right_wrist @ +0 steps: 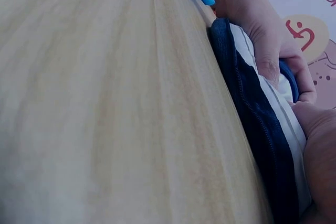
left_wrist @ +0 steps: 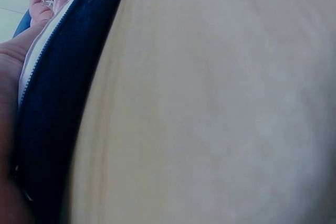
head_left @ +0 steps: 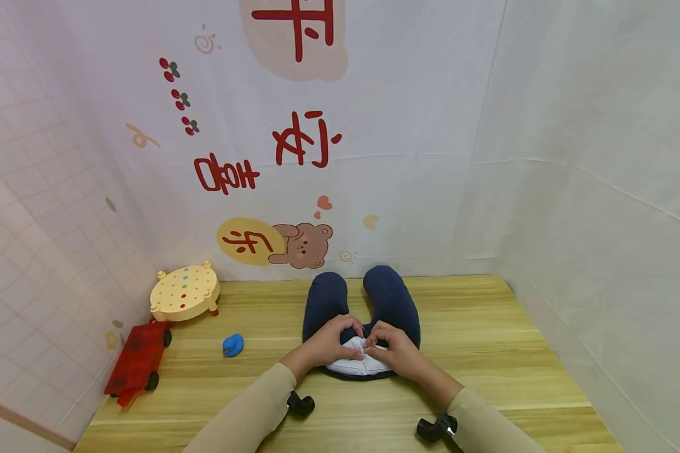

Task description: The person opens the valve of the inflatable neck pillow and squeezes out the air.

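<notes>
Navy U-shaped neck pillow: table centre, unzipped along near curve, white inside bared | left hand, right hand: fingers bent, pinching white inside, partly hiding it | left: blue toy, red vehicle, cream stand

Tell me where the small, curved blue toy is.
In the head view, the small, curved blue toy lies on the left side of the wood-grain table, between the red plastic toy car and the U-shaped navy fabric pillow.
</notes>
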{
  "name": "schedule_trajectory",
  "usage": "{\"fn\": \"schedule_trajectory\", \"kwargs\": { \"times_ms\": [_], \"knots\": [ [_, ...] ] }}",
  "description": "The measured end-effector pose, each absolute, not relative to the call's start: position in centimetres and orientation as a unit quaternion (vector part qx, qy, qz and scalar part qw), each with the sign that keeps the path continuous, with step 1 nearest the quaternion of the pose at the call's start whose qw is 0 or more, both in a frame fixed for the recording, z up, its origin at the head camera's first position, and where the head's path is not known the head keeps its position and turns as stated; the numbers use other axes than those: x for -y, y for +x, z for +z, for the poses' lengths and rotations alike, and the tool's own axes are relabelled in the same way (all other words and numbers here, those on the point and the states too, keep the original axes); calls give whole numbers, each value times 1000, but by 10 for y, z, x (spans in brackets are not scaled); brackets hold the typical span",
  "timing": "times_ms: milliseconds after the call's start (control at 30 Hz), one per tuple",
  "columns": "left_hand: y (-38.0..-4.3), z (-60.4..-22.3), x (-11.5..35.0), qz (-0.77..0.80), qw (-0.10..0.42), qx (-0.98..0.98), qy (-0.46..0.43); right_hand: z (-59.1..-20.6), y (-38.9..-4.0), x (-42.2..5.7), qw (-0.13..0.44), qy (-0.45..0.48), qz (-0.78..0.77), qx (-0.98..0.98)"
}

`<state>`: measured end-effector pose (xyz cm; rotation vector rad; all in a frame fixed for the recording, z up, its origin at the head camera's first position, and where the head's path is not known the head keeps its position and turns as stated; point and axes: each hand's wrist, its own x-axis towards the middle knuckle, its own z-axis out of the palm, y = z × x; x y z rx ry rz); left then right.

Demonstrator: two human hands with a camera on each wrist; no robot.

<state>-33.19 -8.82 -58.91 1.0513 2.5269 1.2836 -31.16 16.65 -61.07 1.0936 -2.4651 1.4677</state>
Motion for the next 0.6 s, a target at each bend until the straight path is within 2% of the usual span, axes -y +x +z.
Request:
{"fn": "schedule_trajectory", "kwargs": {
  "times_ms": [600],
  "knots": [
    [-334, -593, 88, 407, 55, -840, 356, -609, -311, -166, 27, 359, 474, 804]
  ]
}}
